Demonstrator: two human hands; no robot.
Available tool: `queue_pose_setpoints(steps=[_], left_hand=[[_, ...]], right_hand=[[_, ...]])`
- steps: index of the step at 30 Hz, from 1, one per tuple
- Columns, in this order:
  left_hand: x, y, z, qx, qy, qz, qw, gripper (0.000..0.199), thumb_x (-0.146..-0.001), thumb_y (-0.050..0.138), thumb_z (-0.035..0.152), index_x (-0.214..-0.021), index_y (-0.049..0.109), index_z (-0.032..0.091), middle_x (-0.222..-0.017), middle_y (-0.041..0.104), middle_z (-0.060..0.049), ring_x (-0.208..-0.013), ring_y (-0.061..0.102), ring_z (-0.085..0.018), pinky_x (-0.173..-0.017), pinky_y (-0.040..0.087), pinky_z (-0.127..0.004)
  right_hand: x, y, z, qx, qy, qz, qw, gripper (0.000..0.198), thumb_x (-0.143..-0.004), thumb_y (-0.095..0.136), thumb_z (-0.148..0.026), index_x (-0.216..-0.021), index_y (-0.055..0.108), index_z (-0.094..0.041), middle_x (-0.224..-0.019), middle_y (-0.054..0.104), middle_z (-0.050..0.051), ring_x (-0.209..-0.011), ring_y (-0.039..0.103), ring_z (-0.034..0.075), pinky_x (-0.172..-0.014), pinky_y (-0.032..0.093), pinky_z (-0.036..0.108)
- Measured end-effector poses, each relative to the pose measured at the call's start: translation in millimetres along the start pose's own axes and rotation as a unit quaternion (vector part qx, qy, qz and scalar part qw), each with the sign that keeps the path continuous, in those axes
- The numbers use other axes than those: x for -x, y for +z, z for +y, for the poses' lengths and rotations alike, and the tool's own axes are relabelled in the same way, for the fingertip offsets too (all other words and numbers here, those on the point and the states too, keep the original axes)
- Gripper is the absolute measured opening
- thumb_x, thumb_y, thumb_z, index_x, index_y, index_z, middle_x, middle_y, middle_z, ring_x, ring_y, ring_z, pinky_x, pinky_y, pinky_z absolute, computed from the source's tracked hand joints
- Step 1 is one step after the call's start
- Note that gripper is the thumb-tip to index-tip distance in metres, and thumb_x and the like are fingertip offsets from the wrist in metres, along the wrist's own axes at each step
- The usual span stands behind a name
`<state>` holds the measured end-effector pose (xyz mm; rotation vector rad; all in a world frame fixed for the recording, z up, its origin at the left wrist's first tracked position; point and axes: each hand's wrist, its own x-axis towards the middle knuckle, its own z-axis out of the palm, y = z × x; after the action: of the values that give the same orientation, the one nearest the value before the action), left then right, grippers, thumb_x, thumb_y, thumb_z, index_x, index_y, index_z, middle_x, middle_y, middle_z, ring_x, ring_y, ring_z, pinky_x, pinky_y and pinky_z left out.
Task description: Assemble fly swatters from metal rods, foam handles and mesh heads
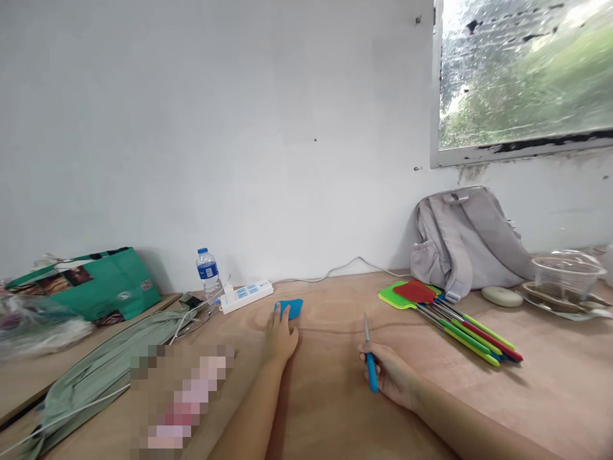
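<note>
My left hand [281, 335] reaches forward on the wooden table with its fingers spread. Its fingertips rest on the near edge of a flat blue fly swatter head [290, 309], which lies on the tabletop. Closed in my right hand [387, 370] is a blue-handled fly swatter rod [371, 372], its thin metal shaft pointing away from me. The rod and the blue head are apart. To the right lies a bunch of fly swatters [453, 322] with green, yellow-green and red heads and coloured handles.
A white power strip [246, 296] and a water bottle [207, 271] stand beyond my left hand. A grey backpack [472, 239] leans on the wall. Plastic containers [567, 275] sit far right; a green bag [108, 284] and grey-green cloth [110, 361] lie left.
</note>
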<state>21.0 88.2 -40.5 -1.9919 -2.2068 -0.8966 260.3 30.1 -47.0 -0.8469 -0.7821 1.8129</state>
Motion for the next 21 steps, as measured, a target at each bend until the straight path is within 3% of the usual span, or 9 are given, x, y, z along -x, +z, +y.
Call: queue_pose_setpoints(steps=[5,8,12,17,21], left_hand=[[-10.1,6.3,-4.7,-0.042,-0.034,-0.047,0.997,0.036,-0.081,0.044,0.027,-0.116,0.051,0.019,-0.127,0.048,-0.012,-0.117,0.042,-0.03,-0.097,0.029,-0.043],[-6.1,1.0,-4.5,-0.052,-0.017,-0.052,0.997,0.025,-0.082,0.044,0.027,-0.101,0.057,0.018,-0.111,0.056,-0.01,-0.103,0.053,-0.024,-0.088,0.037,-0.035],[6.1,-11.3,-0.3,-0.05,0.011,-0.05,0.997,0.017,-0.081,0.048,0.028,-0.09,0.057,0.018,-0.099,0.058,-0.007,-0.092,0.056,-0.021,-0.079,0.04,-0.029],[33.9,-13.1,17.8,-0.04,0.011,-0.029,0.999,0.014,-0.08,0.046,0.017,-0.087,0.058,0.014,-0.089,0.059,-0.015,-0.085,0.058,-0.029,-0.075,0.042,-0.037],[61.3,-7.6,36.2,0.004,-0.015,0.003,1.0,0.028,-0.079,0.034,0.003,-0.089,0.058,0.013,-0.082,0.058,-0.018,-0.079,0.06,-0.031,-0.075,0.042,-0.042]], right_hand=[[4.0,3.2,-1.3,-0.008,0.001,-0.041,0.999,0.024,-0.051,0.069,-0.017,-0.051,0.045,-0.017,-0.046,0.048,-0.007,-0.035,0.033,0.002,-0.035,0.024,0.017],[5.5,3.9,-1.6,-0.026,-0.001,-0.044,0.999,0.031,-0.048,0.071,-0.014,-0.05,0.04,-0.018,-0.044,0.044,-0.009,-0.038,0.035,0.002,-0.039,0.026,0.017],[5.5,3.4,-0.9,-0.033,-0.009,-0.037,0.999,0.034,-0.048,0.071,-0.013,-0.051,0.038,-0.019,-0.044,0.04,-0.01,-0.04,0.034,0.003,-0.041,0.027,0.018],[4.4,3.0,-0.4,-0.029,-0.009,-0.045,0.999,0.035,-0.048,0.071,-0.014,-0.05,0.036,-0.019,-0.044,0.04,-0.01,-0.04,0.034,0.003,-0.042,0.027,0.018],[4.7,3.1,-0.2,-0.017,-0.016,-0.049,0.999,0.035,-0.049,0.071,-0.015,-0.05,0.037,-0.019,-0.045,0.039,-0.01,-0.041,0.033,0.003,-0.042,0.027,0.018]])
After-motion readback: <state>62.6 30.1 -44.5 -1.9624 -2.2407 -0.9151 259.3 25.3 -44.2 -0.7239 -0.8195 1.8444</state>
